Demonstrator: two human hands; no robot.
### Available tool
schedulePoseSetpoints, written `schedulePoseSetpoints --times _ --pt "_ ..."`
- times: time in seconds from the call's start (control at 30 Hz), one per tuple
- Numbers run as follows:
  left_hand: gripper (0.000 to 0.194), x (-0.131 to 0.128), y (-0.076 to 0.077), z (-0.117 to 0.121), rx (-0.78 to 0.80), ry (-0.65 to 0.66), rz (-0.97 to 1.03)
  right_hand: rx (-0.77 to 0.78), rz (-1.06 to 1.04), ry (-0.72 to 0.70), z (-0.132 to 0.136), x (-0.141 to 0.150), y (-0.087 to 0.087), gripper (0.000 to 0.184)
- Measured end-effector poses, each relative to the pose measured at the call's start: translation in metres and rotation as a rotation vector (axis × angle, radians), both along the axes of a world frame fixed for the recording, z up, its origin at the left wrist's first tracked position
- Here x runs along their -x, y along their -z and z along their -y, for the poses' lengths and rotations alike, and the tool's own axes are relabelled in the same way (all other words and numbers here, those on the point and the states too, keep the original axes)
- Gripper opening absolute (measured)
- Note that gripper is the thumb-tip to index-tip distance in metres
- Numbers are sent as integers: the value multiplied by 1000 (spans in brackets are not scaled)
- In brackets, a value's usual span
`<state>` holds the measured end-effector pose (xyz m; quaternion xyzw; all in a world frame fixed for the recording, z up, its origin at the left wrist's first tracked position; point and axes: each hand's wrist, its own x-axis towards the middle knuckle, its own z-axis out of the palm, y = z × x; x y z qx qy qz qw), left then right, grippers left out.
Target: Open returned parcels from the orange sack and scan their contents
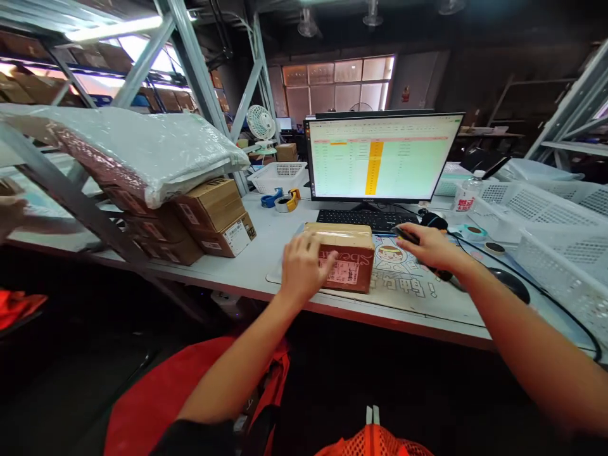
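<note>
A brown cardboard box (pixel 349 259) with a printed front, a white label and tape across its top rests on the desk mat (pixel 408 288). My left hand (pixel 304 266) grips its left end, fingers over the upper edge and thumb on the front. To the right of the box, my right hand (pixel 430 244) is closed around a dark utility knife (pixel 406 235), its tip pointing left toward the box. Part of the knife's handle is hidden by my fingers.
Behind the box stand a keyboard (pixel 361 220) and a monitor (pixel 384 158). Stacked cartons (pixel 209 206) under a plastic-wrapped parcel (pixel 156 145) are at left, near tape dispensers (pixel 287 201). White baskets (pixel 560 247), a mouse (pixel 509 285) and a bottle (pixel 468 193) sit at right. Another person's hand (pixel 10 214) shows far left.
</note>
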<state>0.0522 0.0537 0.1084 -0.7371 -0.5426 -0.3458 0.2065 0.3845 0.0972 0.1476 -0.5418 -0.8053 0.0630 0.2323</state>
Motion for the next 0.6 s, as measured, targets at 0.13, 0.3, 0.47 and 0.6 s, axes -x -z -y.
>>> schedulePoseSetpoints --times 0.13,0.3,0.47,0.6 --pt "43 -12 44 -10 -186 101 84 -84 319 -55 -16 60 -52 45" --pt "24 -16 64 -20 -237 43 212 -86 640 -208 -33 173 -80 42" --pt "21 -12 68 -17 -161 43 218 -95 757 -343 -35 232 -78 41" --pt "25 -11 67 -16 -144 40 206 -91 786 -356 -30 238 -77 33"
